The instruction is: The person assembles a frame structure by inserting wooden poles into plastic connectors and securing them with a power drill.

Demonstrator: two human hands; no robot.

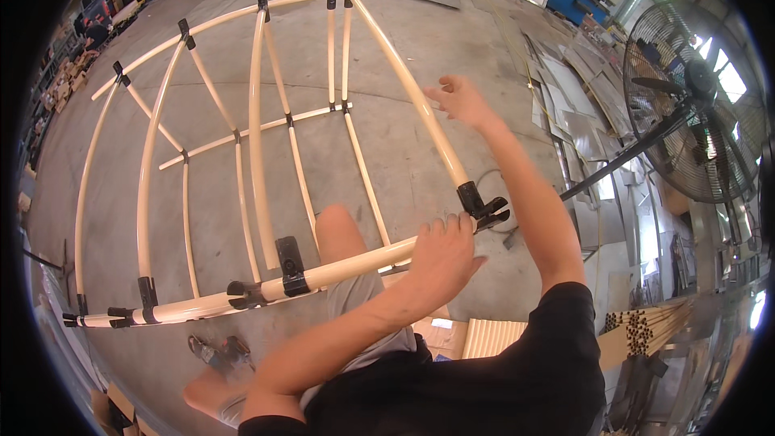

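Note:
A frame of cream-coloured pipes joined with black connectors stands before me. My left hand (442,257) is wrapped over the near cream pipe (363,265), close to the black connector (470,198) at its right end. My right hand (462,102) is raised beside the right-hand slanting pipe (416,97), fingers apart and slightly bent, holding nothing. Farther left on the near pipe sit a black connector (291,265) with an upright socket and another black connector (245,295) with an open jaw. The lower end of a middle pipe (257,153) appears just beside that socket.
A large black fan (682,101) stands at the right, near stacked sheets (577,81). Bundled cream pipes (646,329) and cardboard (440,335) lie at the lower right. A power tool (237,349) is on the floor beside my leg. More frame pipes (234,145) cross the floor area ahead.

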